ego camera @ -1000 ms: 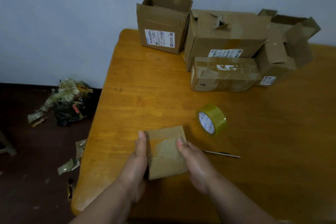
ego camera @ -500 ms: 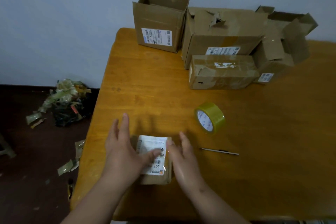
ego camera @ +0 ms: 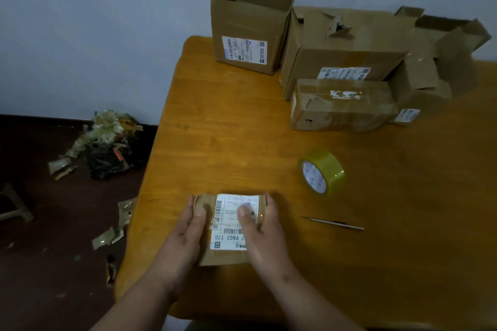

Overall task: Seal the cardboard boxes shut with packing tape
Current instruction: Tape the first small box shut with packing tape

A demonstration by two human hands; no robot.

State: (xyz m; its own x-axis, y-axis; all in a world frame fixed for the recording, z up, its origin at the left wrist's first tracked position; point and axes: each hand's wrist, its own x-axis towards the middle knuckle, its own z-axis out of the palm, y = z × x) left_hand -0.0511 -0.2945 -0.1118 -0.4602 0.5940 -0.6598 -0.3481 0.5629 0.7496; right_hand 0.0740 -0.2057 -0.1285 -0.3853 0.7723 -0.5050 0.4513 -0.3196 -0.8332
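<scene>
1. A small cardboard box [ego camera: 228, 226] lies flat near the front edge of the wooden surface [ego camera: 242, 137], toward its left side. A white label [ego camera: 231, 223] with bar codes covers most of its top.
2. The left hand [ego camera: 185, 234] holds the box's left side. Its fingers [ego camera: 191, 203] curl over the far left edge and the thumb presses on top.
3. The right hand [ego camera: 265, 234] holds the box's right side. Its fingers [ego camera: 269, 200] wrap the far right edge and the thumb rests on the label.
4. A roll of yellowish packing tape [ego camera: 321, 170] stands on its edge to the right of the box, nearer the middle of the surface. It touches nothing else.
5. A thin dark blade or pen [ego camera: 332, 223] lies flat just in front of the tape, to the right of the right hand.
6. At the back edge stands a tall open box [ego camera: 248, 27] with its flaps up.
7. Beside it sits a big torn box [ego camera: 347, 43], with a long taped box [ego camera: 341, 105] lying in front of it.
8. A crumpled open box [ego camera: 441, 62] sits at the back right corner.
9. On the dark floor [ego camera: 40, 263] to the left lies a heap of tape scraps [ego camera: 107, 142].
</scene>
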